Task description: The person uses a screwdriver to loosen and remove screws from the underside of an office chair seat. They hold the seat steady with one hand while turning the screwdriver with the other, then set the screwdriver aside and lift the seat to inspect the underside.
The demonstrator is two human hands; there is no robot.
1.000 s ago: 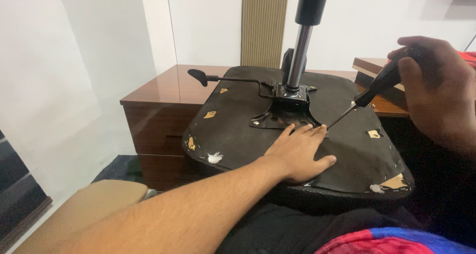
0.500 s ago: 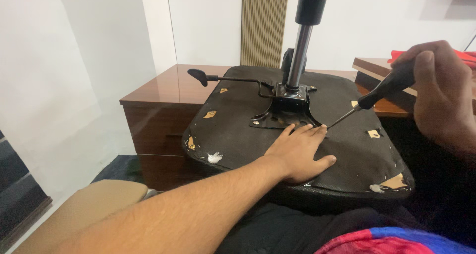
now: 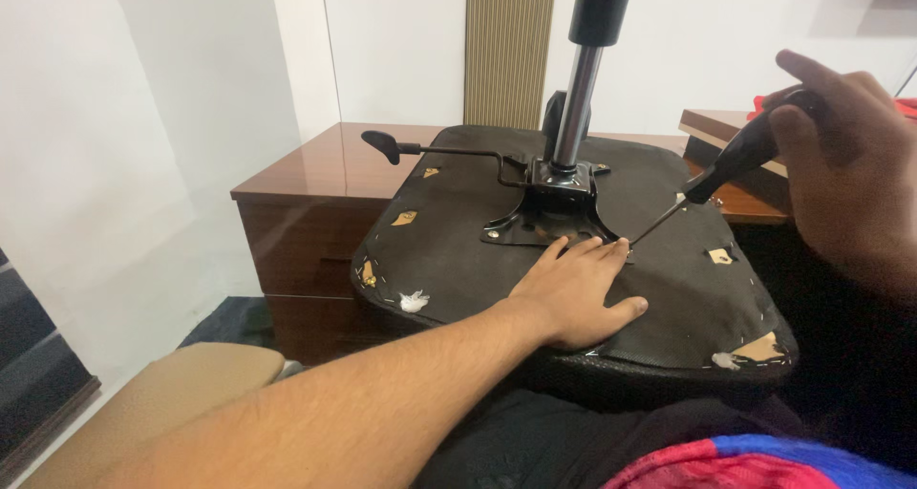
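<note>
White-walled room, ribbed beige panel (image 3: 509,50) behind, glossy brown wooden surface (image 3: 306,174) at the back.

Working on an upturned chair seat (image 3: 449,260), black underside up, lying across the lap with its far edge by the wooden surface. Black metal mounting plate (image 3: 549,223) sitting mid-seat, gas cylinder (image 3: 578,88) standing straight up out of it, adjustment lever (image 3: 430,150) sticking out to the left.

Pressing down with the left hand (image 3: 573,298): palm flat on the fabric, fingers (image 3: 585,255) stretched out and slightly apart, tips touching the near edge of the plate. Gripping nothing.

Holding a screwdriver (image 3: 726,169) in the right hand (image 3: 850,183): fingers wrapped around the black handle, index finger lifted off and pointing up. Shaft slanting down and left, tip resting at the plate's near right corner, just beside the left fingertips. Screw head itself too small to make out.

Judging the step: turning a fastener at that corner while steadying the seat.

Calling next for: tip staying seated and in line with the fastener, downward pressure through the handle, left palm bearing down to stop the seat rocking on the lap, left fingertips staying clear of the tip in case of a slip.
</note>
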